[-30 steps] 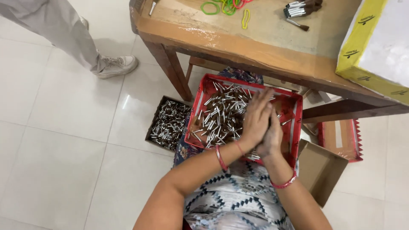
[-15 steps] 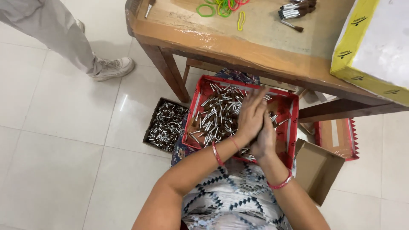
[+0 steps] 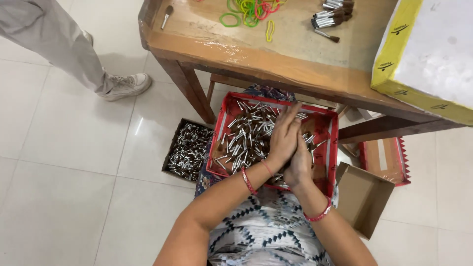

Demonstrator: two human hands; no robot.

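A red box rests on my lap, filled with several small brushes that have silver ferrules and brown bristles. My left hand and my right hand are pressed palm to palm over the right half of the box, the left lying on top with its fingers straight. Whatever sits between the palms is hidden. Both wrists wear red bangles.
A wooden table in front carries coloured rubber bands, a bundle of brushes and a yellow-and-white carton. On the floor are a cardboard box of brushes, an empty brown box and another red box. Another person's shoe is at left.
My hands stay pressed together over the red box, their palms shifting slightly against each other. The view has tilted a little.
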